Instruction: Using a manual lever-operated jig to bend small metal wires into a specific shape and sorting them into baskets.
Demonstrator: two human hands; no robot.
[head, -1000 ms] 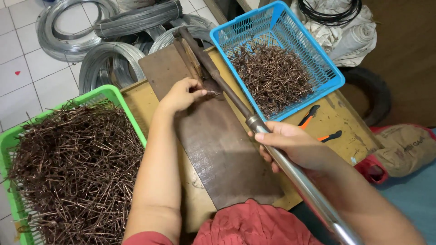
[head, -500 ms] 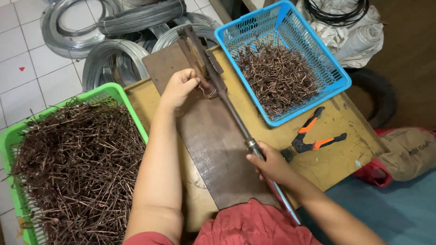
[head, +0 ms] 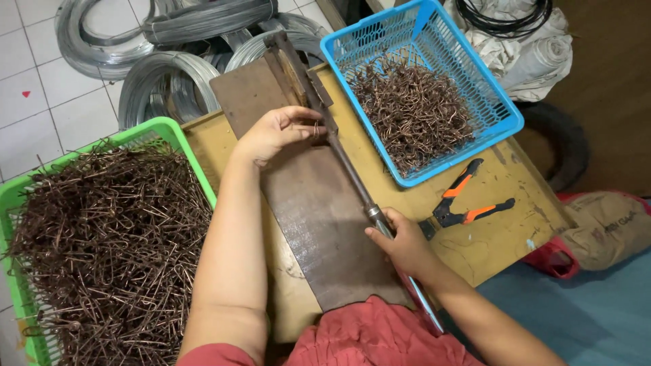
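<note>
A yellowish wooden table [head: 522, 196] fills the middle of the frame; at lower left a green basket [head: 159, 129] holds a big heap of rusty bent wire pieces [head: 108, 251]; at upper right a blue basket [head: 468, 81] holds fewer of them; grey wire coils [head: 169, 41] lie on the tiled floor at upper left. A dark metal plate [head: 325, 230] lies on the table (slanted), with a long lever bar [head: 339, 149] along it. The right hand [head: 403, 244] is closed around the bar's handle; the left hand [head: 274, 132] pinches a small wire piece against the bar. Orange-handled pliers [head: 464, 200] lie at right.
</note>
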